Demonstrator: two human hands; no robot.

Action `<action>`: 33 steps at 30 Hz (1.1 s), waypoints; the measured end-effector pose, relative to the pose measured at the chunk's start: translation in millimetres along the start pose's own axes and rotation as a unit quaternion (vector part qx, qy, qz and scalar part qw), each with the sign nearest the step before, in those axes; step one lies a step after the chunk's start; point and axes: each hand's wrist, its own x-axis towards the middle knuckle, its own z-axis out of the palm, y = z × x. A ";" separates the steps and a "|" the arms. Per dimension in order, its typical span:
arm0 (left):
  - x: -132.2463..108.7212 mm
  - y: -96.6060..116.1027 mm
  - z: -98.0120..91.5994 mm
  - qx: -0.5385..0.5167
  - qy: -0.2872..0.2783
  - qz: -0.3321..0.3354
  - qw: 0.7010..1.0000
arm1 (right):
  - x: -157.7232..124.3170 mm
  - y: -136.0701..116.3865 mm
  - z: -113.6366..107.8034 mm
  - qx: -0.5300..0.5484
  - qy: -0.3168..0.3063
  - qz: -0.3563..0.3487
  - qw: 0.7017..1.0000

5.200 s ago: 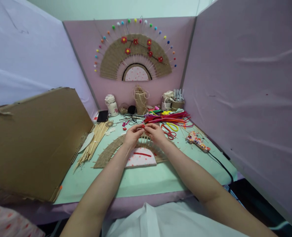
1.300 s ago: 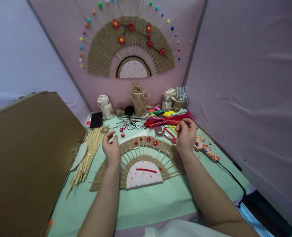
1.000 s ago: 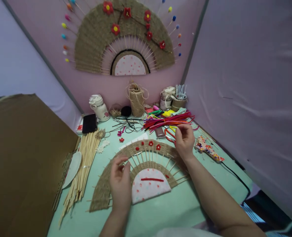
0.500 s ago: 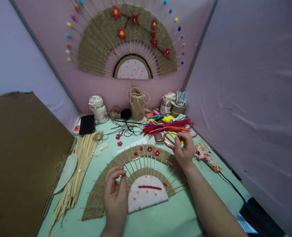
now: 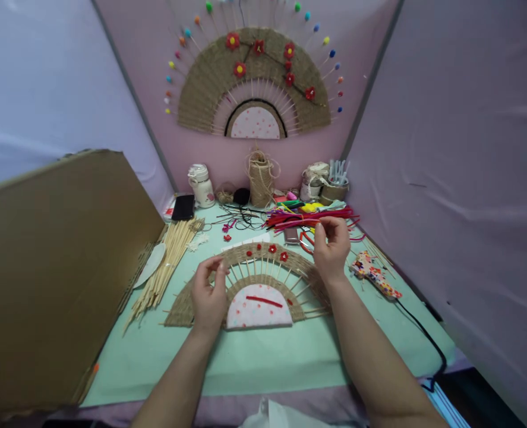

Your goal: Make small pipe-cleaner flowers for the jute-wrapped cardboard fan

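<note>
On the table lies a half-round woven twine fan (image 5: 240, 257) with thin wooden ribs. Small red flowers (image 5: 273, 248) sit on its upper band. A red strip (image 5: 264, 301) rests across its white, dotted half-circle base (image 5: 254, 318). My left hand (image 5: 210, 297) is raised over the fan's left side, thumb and forefinger closed in a pinch. Above the right end of the band, my right hand (image 5: 333, 249) pinches in the same way. Whatever the fingertips of either hand hold, if anything, is too small to make out.
A finished-looking fan (image 5: 201, 95) hangs on the back wall. Behind the work stand a twine spool (image 5: 261, 181), a white jar (image 5: 201, 187) and red pipe cleaners (image 5: 290, 220). Wooden sticks (image 5: 167, 261) and cardboard (image 5: 67, 279) lie left; a flower-patterned glue gun (image 5: 374, 274) with cord lies right.
My view has shifted, so the table's front edge and more of my left forearm show. Both hands keep their pinches above the fan; the red strip stays on the base.
</note>
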 end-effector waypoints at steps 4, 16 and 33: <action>14.8 12.4 -15.8 -0.022 0.056 0.046 0.997 | 3.9 4.0 -2.5 0.028 0.019 0.026 0.999; 89.0 10.9 -24.2 0.057 0.024 -0.002 0.998 | 16.1 12.2 -7.4 0.096 0.083 0.071 0.989; 89.6 -23.8 62.6 0.366 -0.406 0.051 0.836 | -0.5 13.0 8.6 -0.198 -0.482 0.085 0.849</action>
